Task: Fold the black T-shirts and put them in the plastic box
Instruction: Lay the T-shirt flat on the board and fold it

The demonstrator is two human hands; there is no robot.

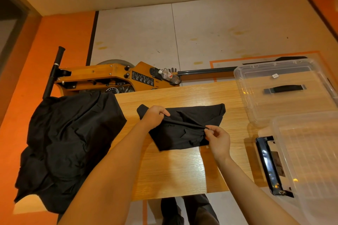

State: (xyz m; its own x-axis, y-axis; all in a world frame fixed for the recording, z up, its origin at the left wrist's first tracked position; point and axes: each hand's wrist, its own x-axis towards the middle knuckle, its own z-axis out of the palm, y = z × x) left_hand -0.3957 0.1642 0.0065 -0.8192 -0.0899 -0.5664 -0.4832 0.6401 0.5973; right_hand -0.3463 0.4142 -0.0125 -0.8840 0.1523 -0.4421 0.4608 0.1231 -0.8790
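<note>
A partly folded black T-shirt point(199, 117) lies in the middle of the wooden table point(173, 170). My left hand point(154, 116) grips its lifted edge at the left. My right hand point(218, 139) pinches the same raised edge at the right, so a taut ridge of cloth runs between the two hands. A heap of more black T-shirts point(67, 142) covers the table's left end and hangs over its edge. The clear plastic box point(311, 160) stands at the table's right front corner, with a black handle clip on its left side.
The clear box lid point(281, 87) with a black handle lies at the back right of the table. Behind the table stands a wooden rowing machine point(113, 76) with a water bottle point(169, 76) on it. My legs show below the table's front edge.
</note>
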